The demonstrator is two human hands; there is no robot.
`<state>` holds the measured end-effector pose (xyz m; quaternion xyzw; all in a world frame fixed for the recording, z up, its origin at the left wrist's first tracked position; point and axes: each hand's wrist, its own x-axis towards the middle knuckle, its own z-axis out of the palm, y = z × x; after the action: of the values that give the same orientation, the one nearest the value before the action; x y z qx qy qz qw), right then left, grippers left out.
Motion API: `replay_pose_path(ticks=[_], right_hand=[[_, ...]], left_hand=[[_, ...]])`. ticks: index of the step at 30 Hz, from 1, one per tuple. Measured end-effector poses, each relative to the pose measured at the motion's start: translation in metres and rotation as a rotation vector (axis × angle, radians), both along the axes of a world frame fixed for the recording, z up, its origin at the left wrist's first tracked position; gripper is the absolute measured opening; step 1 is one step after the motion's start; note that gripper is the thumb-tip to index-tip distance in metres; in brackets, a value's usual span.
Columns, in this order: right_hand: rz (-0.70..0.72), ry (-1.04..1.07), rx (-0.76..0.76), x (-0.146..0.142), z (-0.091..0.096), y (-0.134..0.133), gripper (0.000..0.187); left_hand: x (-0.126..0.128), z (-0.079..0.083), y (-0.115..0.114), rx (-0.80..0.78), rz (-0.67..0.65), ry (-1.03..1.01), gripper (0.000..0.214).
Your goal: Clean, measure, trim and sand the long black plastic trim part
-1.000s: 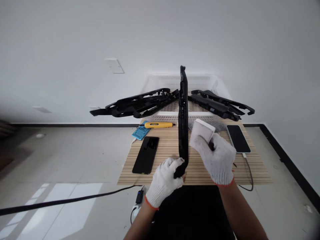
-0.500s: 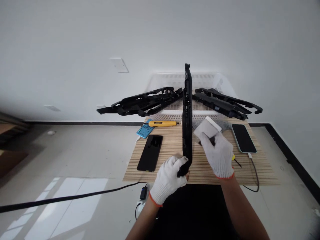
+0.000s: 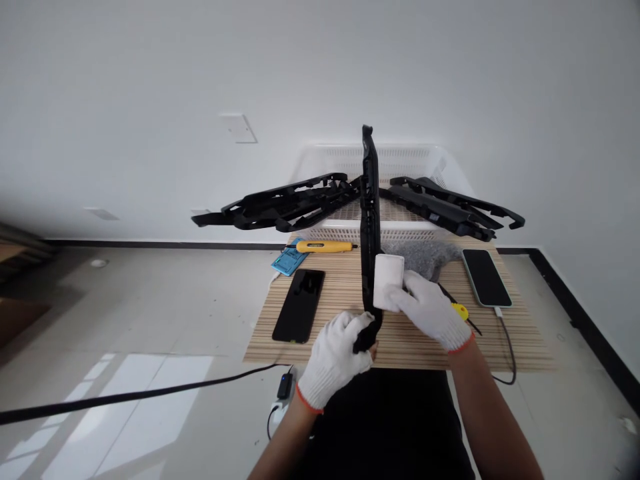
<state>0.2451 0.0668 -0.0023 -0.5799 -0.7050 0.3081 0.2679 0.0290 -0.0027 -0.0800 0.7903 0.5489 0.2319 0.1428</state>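
Note:
My left hand (image 3: 336,357), in a white knit glove, is closed round the near end of a long black plastic trim piece (image 3: 371,220). The piece points away from me, its far end above the basket. In my gloved right hand (image 3: 427,308) is a white rectangular pad (image 3: 388,281), held at the right side of the trim piece near its lower end. The pad overlaps the black edge; whether it presses on it I cannot tell. Just beyond the right hand lies a grey fluffy cloth (image 3: 425,257). A yellow-handled tool (image 3: 460,311) shows beside the right wrist.
A white plastic basket (image 3: 320,233) stands against the wall, with black trim pieces (image 3: 280,205) across its left side and others (image 3: 450,207) on its right. On the striped table (image 3: 340,287) lie a black phone (image 3: 299,305), a yellow pen-shaped tool (image 3: 325,247), a blue card (image 3: 287,261) and a cabled phone (image 3: 487,277).
My right hand has brought the white pad left and nearer, up against the trim piece, uncovering the grey cloth. The trim piece has shifted slightly left; my left hand keeps its hold.

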Motion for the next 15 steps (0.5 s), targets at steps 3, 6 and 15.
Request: replay_pose_path(ticks=[3,6,15], right_hand=[[-0.149,-0.006,0.031,-0.007,-0.007,0.004,0.033],[-0.227,0.100,0.075,-0.012,-0.017,0.005,0.037],[-0.207,0.096,0.111,-0.012,-0.023,0.006,0.038]], left_hand=[[-0.001,0.001,0.000,-0.015,-0.014,0.008,0.042],[-0.002,0.001,0.001,-0.027,-0.027,-0.008,0.043],[-0.001,0.002,0.001,-0.050,-0.018,-0.009,0.045]])
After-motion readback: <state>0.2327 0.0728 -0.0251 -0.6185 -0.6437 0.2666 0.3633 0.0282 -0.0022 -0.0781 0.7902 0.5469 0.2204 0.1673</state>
